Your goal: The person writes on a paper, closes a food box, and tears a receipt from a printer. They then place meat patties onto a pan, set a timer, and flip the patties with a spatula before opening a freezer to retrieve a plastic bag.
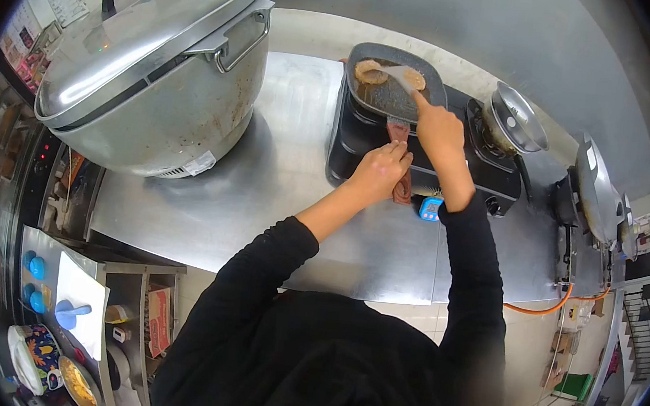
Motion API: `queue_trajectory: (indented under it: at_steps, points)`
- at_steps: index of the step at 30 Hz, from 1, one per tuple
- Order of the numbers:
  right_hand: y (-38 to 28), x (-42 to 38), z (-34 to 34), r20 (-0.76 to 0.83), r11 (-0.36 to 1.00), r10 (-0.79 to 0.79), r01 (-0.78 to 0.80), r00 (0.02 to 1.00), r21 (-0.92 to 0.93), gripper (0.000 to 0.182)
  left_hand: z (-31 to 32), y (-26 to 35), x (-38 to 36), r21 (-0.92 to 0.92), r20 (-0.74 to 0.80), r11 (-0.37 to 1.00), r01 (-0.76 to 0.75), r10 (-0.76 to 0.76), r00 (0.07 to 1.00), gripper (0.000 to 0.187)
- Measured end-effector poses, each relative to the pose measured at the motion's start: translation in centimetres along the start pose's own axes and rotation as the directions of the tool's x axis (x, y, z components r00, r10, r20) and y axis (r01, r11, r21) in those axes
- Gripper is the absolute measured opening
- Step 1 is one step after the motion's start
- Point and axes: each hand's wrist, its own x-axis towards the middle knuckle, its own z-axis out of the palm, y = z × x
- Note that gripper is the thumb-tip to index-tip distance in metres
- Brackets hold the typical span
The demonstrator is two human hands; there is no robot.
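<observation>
A square dark grill pan point(387, 107) sits on a black gas stove point(345, 154). Its reddish-brown handle point(403, 190) points toward me, and my left hand point(380, 171) is closed around it. Above the pan, my right hand point(440, 132) grips a pale spatula point(398, 72), index finger stretched along it. The spatula's blade reaches over the pan and is partly smeared by motion. Two browned patties lie in the pan: a left patty point(367, 74) and a right patty point(415, 78), which the spatula partly overlaps. Beside the stove's front stands a blue digital timer point(431, 208).
A large lidded metal cooker point(172, 86) fills the left of the steel counter point(275, 229). Metal bowls point(517, 116) rest on the stove's right burner. Further right is a large wok-like pan point(597, 182). An orange hose point(538, 310) runs below the counter's right edge.
</observation>
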Motion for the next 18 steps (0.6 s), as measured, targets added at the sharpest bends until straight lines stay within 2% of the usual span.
queue_trajectory:
  at_steps: [9,15,18]
  points:
    - [-0.1,3.2,0.1,-0.043,0.995,0.094,-0.093,0.995,0.039,0.031,0.4,-0.2,-0.1,-0.004,0.001,1.000,0.003,-0.003,1.000,0.047]
    - [-0.3,3.6,0.3,0.002,0.995,0.096,-0.096,0.995,0.039,0.032,0.2,-0.1,-0.1,-0.016,0.011,1.000,0.006,-0.005,1.000,0.047]
    - [-0.1,3.6,1.5,0.011,0.999,0.048,-0.048,0.999,0.017,0.039,0.2,-0.1,-0.1,-0.017,0.012,1.000,0.000,0.001,1.000,0.045]
